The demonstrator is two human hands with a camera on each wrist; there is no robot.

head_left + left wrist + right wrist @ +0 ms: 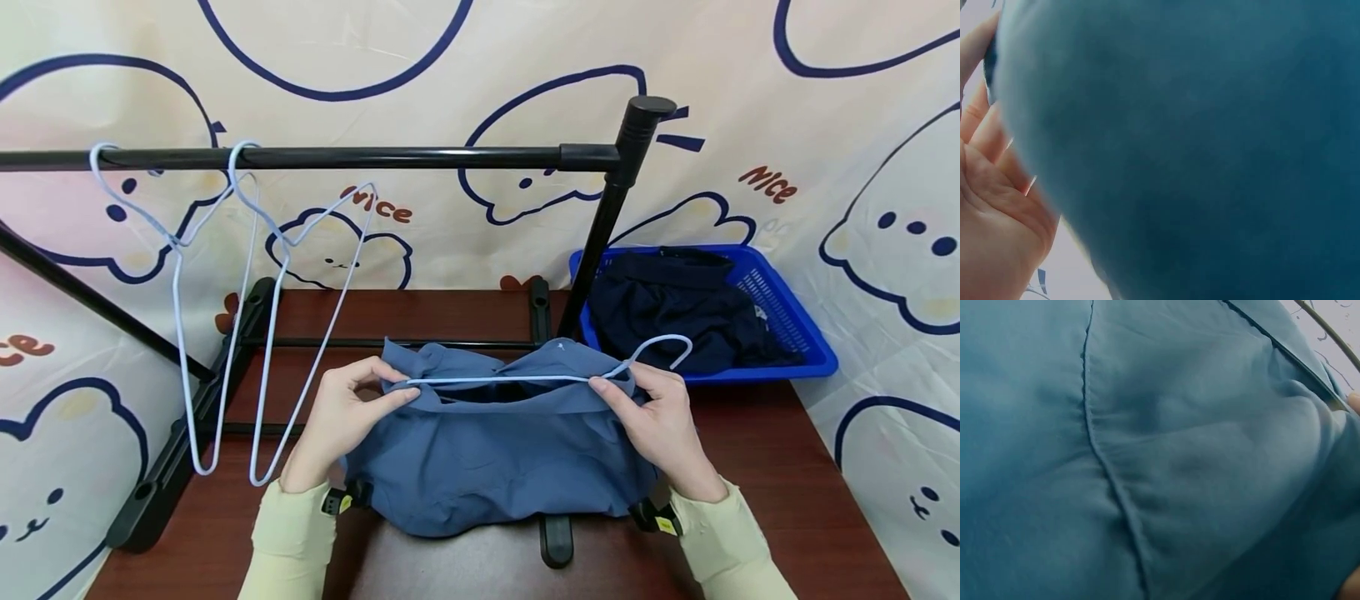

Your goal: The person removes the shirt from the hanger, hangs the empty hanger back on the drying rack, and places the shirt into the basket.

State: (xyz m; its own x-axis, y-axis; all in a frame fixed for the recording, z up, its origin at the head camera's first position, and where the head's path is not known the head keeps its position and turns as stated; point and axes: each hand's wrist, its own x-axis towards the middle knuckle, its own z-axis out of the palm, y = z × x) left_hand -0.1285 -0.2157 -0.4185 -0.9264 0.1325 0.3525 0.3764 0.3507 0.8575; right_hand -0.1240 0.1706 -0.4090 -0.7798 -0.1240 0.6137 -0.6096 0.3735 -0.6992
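A blue garment (502, 462) hangs between the two hands, its upper edge gaping in a long slit. Across that opening lies a light-blue hanger (510, 380), its hook pointing right. At the left end, my left hand (337, 414) pinches the hanger and the garment's edge between thumb and fingers. My right hand (666, 423) pinches the edge and the hanger near the hook. Cloth (1191, 150) fills most of the left wrist view, with part of the left hand beside it. In the right wrist view a seam runs down the cloth (1210, 462); the right hand is barely visible.
Two light-blue hangers (267, 375) hang from a black rail (420, 158) at the left. The rack's post stands behind the right hand. A blue basket (813, 354) with dark clothing (675, 308) sits at the back right of the brown table (795, 500).
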